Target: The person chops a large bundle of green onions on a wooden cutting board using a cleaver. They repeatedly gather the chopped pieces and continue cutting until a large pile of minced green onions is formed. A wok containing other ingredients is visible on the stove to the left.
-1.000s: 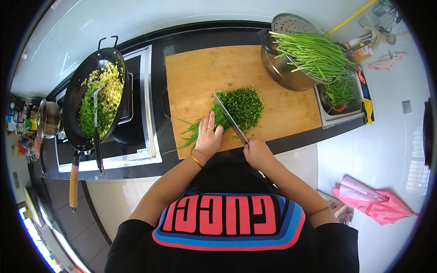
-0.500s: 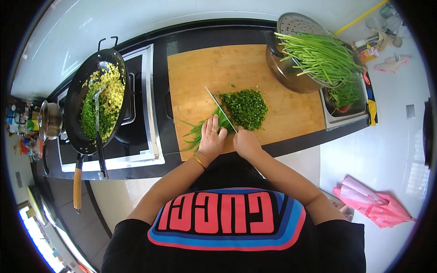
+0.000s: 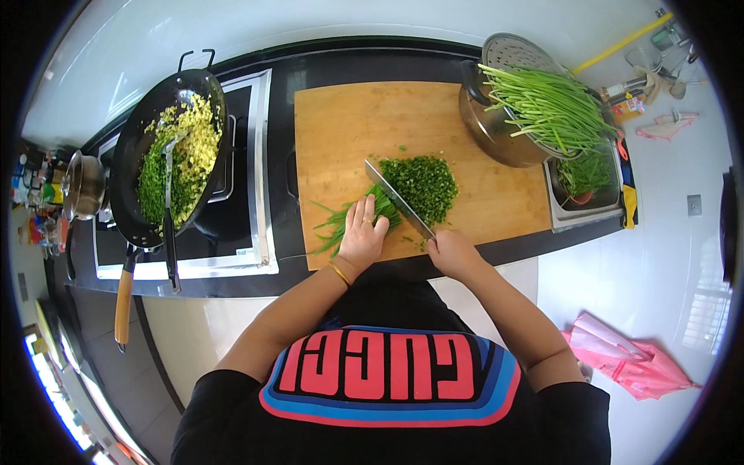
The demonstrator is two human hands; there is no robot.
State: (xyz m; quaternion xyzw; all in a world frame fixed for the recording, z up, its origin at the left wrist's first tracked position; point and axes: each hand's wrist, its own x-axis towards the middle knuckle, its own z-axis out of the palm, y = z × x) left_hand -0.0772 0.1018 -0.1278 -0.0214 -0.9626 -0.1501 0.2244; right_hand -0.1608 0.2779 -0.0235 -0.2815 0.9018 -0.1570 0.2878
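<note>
A kitchen knife (image 3: 400,200) slants across the wooden cutting board (image 3: 341,124), its handle end in my right hand (image 3: 456,253), which is closed round it. My left hand (image 3: 363,237) lies on a bunch of long green chives (image 3: 333,225), fingers close together, holding them against the board. The leafy ends stick out to the left of that hand. A heap of finely chopped chives (image 3: 422,190) sits just right of the blade, and part of the blade's edge lies near the heap.
Left, a black wok (image 3: 128,186) on the stove (image 3: 260,155) holds yellow bits, chopped greens and a spatula (image 3: 168,209). A pot (image 3: 488,128) at the back right carries a strainer of whole chives (image 3: 550,108). Beyond is a sink (image 3: 577,217) with greens.
My right hand has moved right with the knife, whose blade now shows more of its flat side and stands further from my left fingers. My left hand stays on the chives.
</note>
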